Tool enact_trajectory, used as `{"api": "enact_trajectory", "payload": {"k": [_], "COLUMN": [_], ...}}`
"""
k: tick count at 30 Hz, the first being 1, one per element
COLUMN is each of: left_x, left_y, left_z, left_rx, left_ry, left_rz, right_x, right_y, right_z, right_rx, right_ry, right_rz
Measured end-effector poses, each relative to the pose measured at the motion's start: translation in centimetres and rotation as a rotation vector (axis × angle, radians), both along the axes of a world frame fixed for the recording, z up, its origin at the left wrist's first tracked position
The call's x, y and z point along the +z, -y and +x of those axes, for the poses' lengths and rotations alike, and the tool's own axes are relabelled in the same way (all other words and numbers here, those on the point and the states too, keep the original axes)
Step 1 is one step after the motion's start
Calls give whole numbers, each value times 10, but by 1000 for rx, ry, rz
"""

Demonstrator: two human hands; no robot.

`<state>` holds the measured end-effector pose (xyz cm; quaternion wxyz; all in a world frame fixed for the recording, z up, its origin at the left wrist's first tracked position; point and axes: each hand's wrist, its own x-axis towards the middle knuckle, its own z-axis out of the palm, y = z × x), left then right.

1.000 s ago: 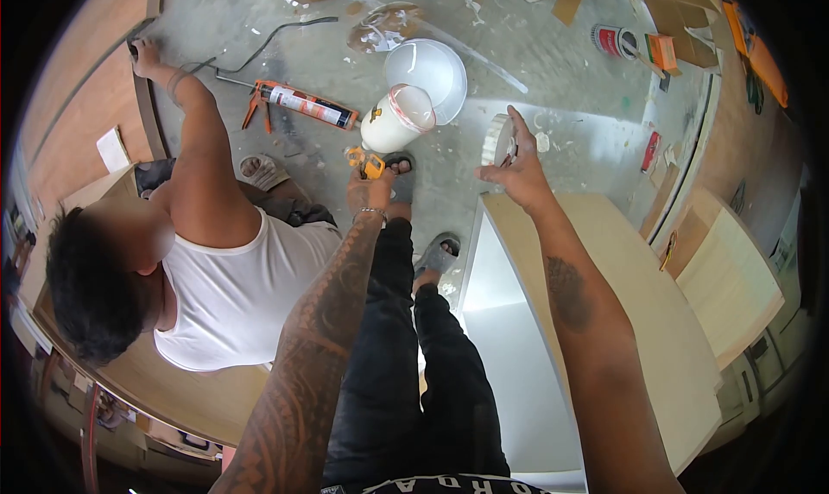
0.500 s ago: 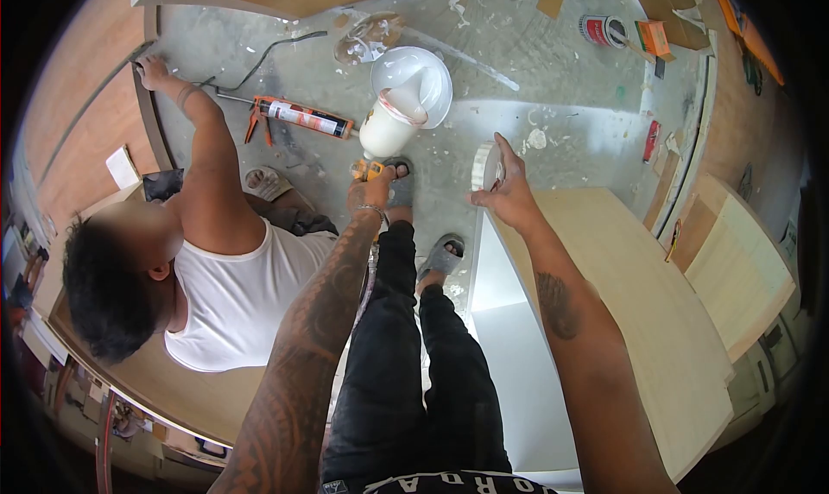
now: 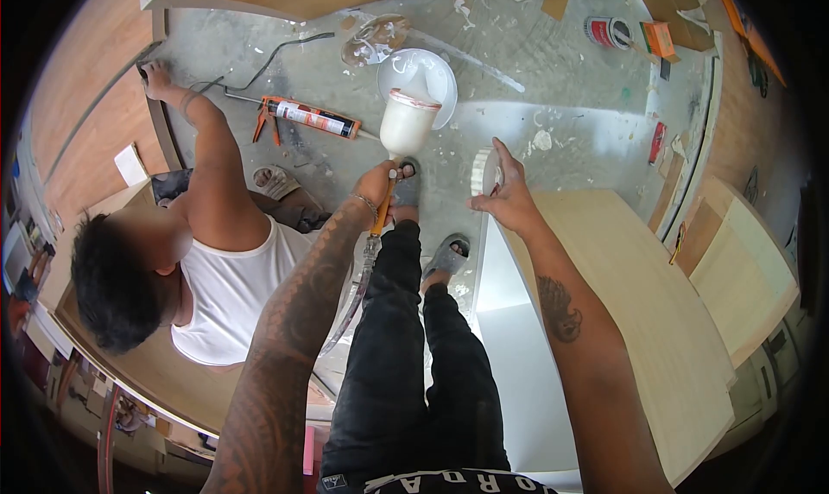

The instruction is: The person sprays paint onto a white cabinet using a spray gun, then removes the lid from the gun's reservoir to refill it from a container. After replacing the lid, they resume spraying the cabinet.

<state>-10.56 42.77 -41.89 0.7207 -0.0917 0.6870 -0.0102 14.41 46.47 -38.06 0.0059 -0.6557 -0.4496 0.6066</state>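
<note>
My left hand (image 3: 376, 186) is closed round the yellow-orange handle of a paint spray gun (image 3: 377, 221). On top of the gun sits a white cup (image 3: 406, 131), close to upright, its open rim edged in reddish paint. A clear hose (image 3: 357, 297) runs down from the handle beside my leg. In my right hand (image 3: 508, 196) is a round white ribbed lid (image 3: 482, 173), gripped at its edge between thumb and fingers, a short way right of the cup. Behind the cup, a white bowl (image 3: 445, 75) with white paint inside rests on the floor.
At my left a person in a white top (image 3: 233, 287) crouches, one hand on a wooden panel's edge. A caulking gun (image 3: 311, 118) lies on the floor. Wooden panels (image 3: 622, 287) stand at my right. A paint can (image 3: 607, 32) is at the far right.
The spray gun's cup has turned from leaning right to nearly upright, and more of the handle shows below my left hand. My right hand still holds the lid, almost unmoved.
</note>
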Motion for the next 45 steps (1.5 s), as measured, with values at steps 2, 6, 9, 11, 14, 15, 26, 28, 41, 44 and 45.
{"api": "enact_trajectory", "payload": {"k": [2,6,9,11,14,15,26,28,41,44,45], "left_x": [8,15,13,17,6,0,-30,-31,-36,-44,-47], "left_y": [-8,-16,-21,-24,-19,-17,-1,-1,-1,3,5], "left_z": [-2,-7,-12,-11,-13,-14,-13,-12,4,9,10], "left_rx": [34,180,270,338,483,560,811,818,1094,1119,1108], "left_ry": [88,307,474,484,589,685,949,1010,1262,1225,1185], "left_rz": [-8,-72,-100,-124,-204,-261,-283,-279,-316,-292,-248], "right_x": [-5,-4,3,-4,-4,-2,-5,-4,4,2,1], "right_y": [4,6,4,8,9,8,9,9,11,11,12], "right_z": [1,0,-3,-1,-1,-2,-1,-1,0,-1,-1], "right_rx": [-6,17,-7,2,-1,-14,-27,-18,-53,-49,-21], "right_ry": [-10,-12,-2,-4,-10,-13,-50,-41,-12,-17,-13], "right_rz": [7,7,-36,-18,-18,-35,-19,-1,-34,8,55]}}
